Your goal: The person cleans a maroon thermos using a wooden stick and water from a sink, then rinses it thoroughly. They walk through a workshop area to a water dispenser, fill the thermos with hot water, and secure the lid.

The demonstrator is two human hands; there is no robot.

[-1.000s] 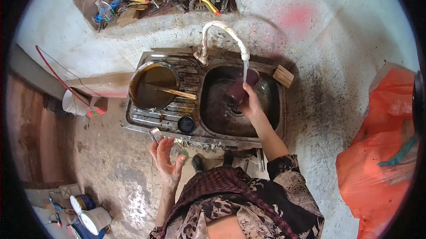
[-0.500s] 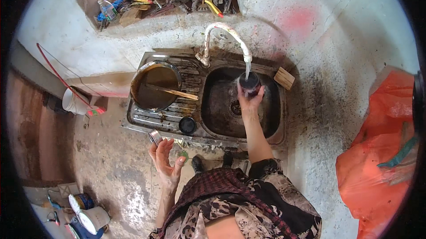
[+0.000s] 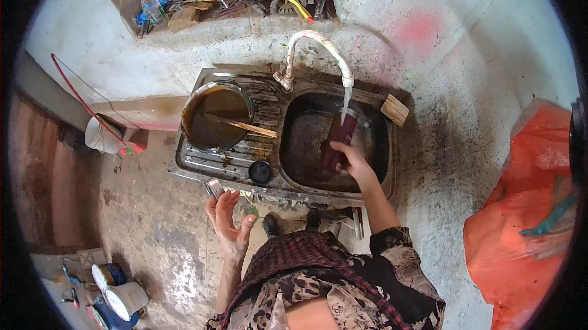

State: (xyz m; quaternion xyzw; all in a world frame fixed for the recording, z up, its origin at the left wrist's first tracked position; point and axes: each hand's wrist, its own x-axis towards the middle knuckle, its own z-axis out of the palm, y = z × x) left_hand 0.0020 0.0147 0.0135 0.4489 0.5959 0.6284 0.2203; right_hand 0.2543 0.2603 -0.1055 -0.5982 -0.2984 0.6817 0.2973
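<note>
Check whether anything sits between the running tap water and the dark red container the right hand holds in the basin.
Nothing visible does. The right hand holds the dark red container tilted under the spout of the tap, and the water stream falls straight onto its upper end. The left hand is away at the sink's front edge.
</note>
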